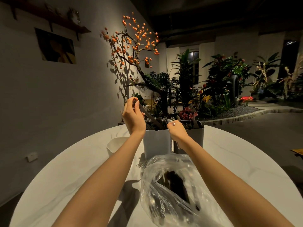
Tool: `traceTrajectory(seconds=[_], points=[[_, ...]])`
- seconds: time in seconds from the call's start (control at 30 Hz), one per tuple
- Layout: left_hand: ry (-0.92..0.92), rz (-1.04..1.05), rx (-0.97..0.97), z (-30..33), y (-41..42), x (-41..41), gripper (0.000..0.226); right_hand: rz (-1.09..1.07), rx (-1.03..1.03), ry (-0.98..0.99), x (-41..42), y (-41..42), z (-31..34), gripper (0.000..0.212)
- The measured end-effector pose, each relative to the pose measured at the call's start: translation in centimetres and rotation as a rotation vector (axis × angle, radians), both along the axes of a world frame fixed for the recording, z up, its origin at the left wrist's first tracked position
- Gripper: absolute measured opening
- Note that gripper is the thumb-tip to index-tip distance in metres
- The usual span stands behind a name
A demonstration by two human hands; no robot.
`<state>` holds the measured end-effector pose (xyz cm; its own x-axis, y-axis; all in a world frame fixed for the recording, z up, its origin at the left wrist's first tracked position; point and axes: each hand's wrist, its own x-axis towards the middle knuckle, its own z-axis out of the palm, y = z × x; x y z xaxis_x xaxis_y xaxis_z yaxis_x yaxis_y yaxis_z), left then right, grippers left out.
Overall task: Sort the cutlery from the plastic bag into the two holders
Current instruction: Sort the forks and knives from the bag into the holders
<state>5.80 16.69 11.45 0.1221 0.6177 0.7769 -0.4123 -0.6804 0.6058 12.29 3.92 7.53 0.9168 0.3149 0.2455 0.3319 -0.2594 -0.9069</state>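
Observation:
Two grey cutlery holders stand side by side at the table's far side, the left holder [156,143] and the right holder [196,138], both packed with dark cutlery. My left hand [133,115] is raised above the left holder and pinches the handle of a knife [150,116] whose blade slants down into that holder. My right hand [176,130] hovers between the two holders with its fingers curled around a piece of cutlery that hangs down below the fist. The clear plastic bag [173,190] lies open in front of me with dark cutlery inside.
A small white container [114,145] sits to the left of the holders. The round white table [237,169] curves away on both sides. Beyond it stand potted plants and a branch with orange fruit against the wall.

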Motion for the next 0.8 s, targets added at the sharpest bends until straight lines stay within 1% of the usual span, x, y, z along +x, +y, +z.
traceTrajectory(seconds=[0.17,0.27,0.37,0.47,0.5,0.57,0.6,0.7,0.73,0.8], points=[[-0.074,0.083,0.036,-0.1,-0.3,0.5,0.022,-0.006,0.004,0.018,0.4,0.2,-0.6,0.034],[-0.106,0.087,0.019,-0.4,-0.7,0.8,0.025,-0.074,0.004,0.049,0.7,0.2,-1.0,0.033],[-0.136,0.082,0.001,-0.5,-0.8,0.9,0.021,-0.094,0.032,0.035,1.0,0.1,-1.6,0.032],[-0.155,0.083,-0.082,-0.3,-0.6,0.9,0.038,-0.094,0.050,0.033,1.1,0.0,-2.0,0.022],[-0.131,0.088,-0.080,-0.4,-0.5,0.9,0.034,-0.094,0.045,0.032,1.1,0.0,-2.0,0.020],[-0.056,0.091,-0.037,-0.6,-0.3,1.0,0.014,-0.094,0.028,0.028,1.3,0.0,-2.1,0.023],[-0.018,0.081,-0.011,-0.8,-0.3,1.0,0.011,-0.088,0.025,0.027,1.4,0.1,-2.1,0.023],[0.127,0.068,0.133,-1.9,-1.0,0.9,0.017,-0.066,0.026,0.034,1.6,0.2,-2.5,0.018],[0.215,0.077,0.188,-2.3,-1.3,0.9,0.018,-0.067,0.027,0.035,1.6,0.3,-2.5,0.017],[0.460,0.126,0.270,-3.1,-1.4,0.9,0.023,-0.069,0.044,0.025,1.5,0.4,-2.7,0.017]])
